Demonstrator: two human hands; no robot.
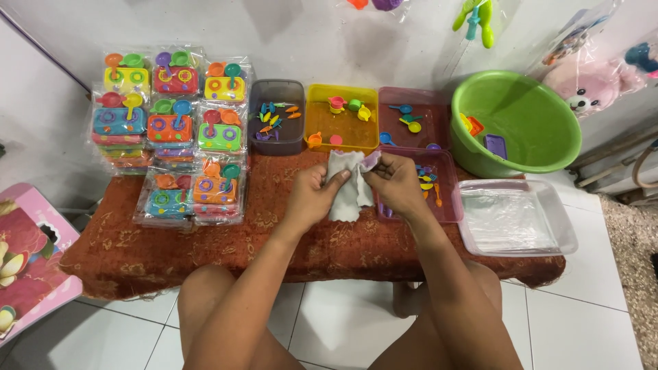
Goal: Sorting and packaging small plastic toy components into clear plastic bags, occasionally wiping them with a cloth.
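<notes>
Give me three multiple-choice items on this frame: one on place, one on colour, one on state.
1. Where do the bagged toy stove sets lie?
A. at the table's left end
B. inside the green bowl
C. on the floor tiles

2. What colour is the round plastic bowl?
A. red
B. green
C. white

3. What are the hands doing?
A. resting flat on the table
B. both gripping a white cloth
C. lifting the yellow box

Answers:
1 A: the stacks sit on the rust-coloured tablecloth, left of the small plastic boxes.
2 B: its wall is bright green.
3 B: the left hand and right hand pinch the white cloth from either side, above the table.
</notes>
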